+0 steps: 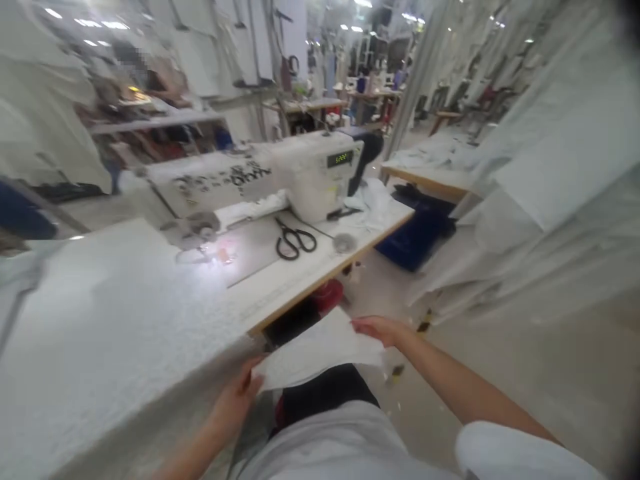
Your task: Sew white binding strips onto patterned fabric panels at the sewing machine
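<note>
From the head camera, both hands hold one white fabric piece (320, 350) low in front of the sewing table (150, 313), just off its near edge and above the person's lap; the left hand (237, 397) pinches the near left corner, fingers closed on the cloth; the right hand (380, 330) grips the far right edge, fingers curled over it. The piece hangs fairly flat between the two hands, so it looks thin, light and limp; I judge it will sag or fold wherever it is left unsupported, and is best taken at opposite corners or edges, as it is here. On the table, beyond the cloth, black scissors (295, 240) lie beside the sewing machine (280, 177); right of the table stands a blue bin (417, 230); pale fabric panels (545, 200) hang further right.
</note>
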Available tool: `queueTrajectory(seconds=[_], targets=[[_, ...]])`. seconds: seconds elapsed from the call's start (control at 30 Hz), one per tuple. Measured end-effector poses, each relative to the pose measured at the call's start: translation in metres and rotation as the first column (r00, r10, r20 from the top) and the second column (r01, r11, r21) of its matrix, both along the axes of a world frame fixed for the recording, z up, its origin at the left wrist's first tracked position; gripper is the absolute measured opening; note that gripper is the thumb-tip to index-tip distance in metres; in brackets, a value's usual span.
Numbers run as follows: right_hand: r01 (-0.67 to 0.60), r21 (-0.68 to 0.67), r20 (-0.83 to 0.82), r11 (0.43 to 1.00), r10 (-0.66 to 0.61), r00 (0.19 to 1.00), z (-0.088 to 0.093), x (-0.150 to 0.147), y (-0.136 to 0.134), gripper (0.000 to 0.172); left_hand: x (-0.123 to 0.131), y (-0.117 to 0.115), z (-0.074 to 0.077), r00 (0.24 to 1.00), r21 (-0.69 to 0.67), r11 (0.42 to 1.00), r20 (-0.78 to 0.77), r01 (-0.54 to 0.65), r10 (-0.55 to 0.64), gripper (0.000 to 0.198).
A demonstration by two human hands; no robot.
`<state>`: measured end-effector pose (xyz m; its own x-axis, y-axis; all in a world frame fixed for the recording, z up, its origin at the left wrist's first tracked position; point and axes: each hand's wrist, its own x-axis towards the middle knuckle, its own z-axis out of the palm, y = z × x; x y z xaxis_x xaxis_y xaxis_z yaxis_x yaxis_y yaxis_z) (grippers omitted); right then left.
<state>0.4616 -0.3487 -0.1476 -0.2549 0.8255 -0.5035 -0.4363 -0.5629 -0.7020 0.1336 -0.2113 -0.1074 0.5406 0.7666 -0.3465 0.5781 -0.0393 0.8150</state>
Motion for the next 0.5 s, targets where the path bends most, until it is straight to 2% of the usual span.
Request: queueTrajectory(seconds=[0.07,0.13,0.23,0.33,0.43,0.5], targets=[[0.056,-0.111,0.019,0.992,-0.054,0.998,-0.029,-0.002,-0.020,0.039,0.000,-0.010,-0.039,0.998,-0.006,1.000,-0.064,0.006,-0.007,0.044],[0.115,-0.169,0.060,0.979,-0.106,0.993,-0.046,-0.009,-0.035,0.043,0.012,-0.016,-0.057,0.996,0.077,0.995,-0.067,0.061,-0.056,0.046],[0.219,-0.169,0.172,0.961,-0.190,0.966,-0.057,-0.019,-0.046,0.041,0.045,-0.019,-0.059,0.983,0.227,0.957,-0.076,0.179,-0.166,0.043],[0.328,-0.110,0.325,0.938,-0.277,0.904,-0.058,-0.027,-0.045,0.032,0.074,-0.018,-0.052,0.969,0.241,0.940,-0.113,0.240,-0.219,0.035],[0.415,-0.029,0.472,0.909,-0.353,0.808,-0.058,-0.031,-0.042,0.026,0.083,-0.012,-0.048,0.954,0.210,0.931,-0.084,0.300,-0.288,0.022],[0.454,0.021,0.556,0.891,-0.388,0.735,-0.060,-0.031,-0.040,0.025,0.080,-0.003,-0.046,0.963,0.218,0.938,-0.058,0.270,-0.264,0.019]])
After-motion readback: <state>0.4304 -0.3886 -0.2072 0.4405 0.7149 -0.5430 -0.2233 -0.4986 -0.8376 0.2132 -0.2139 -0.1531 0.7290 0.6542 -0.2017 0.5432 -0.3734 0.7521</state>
